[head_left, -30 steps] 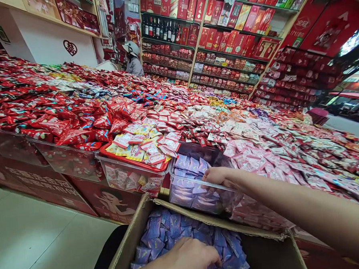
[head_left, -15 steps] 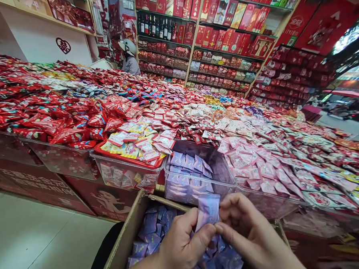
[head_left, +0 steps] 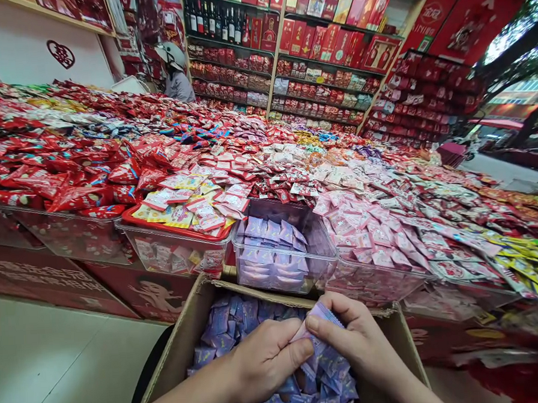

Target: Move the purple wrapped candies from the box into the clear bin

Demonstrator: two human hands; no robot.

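Over an open cardboard box full of purple candy packets, my left hand and my right hand meet. Both pinch the same small stack of purple packets between thumb and fingers. Just beyond the box stands a clear plastic bin, partly filled with rows of the same purple packets.
A huge sloping display of wrapped sweets fills the view: red packs at left, pink packs at right. Shelves of red gift boxes and bottles line the back. A person in a helmet stands far off. Pale floor lies left.
My right hand left the clear bin and came back over the box. Both hands now grip purple packets, held a little lower than half a second ago. The camera has shifted slightly.
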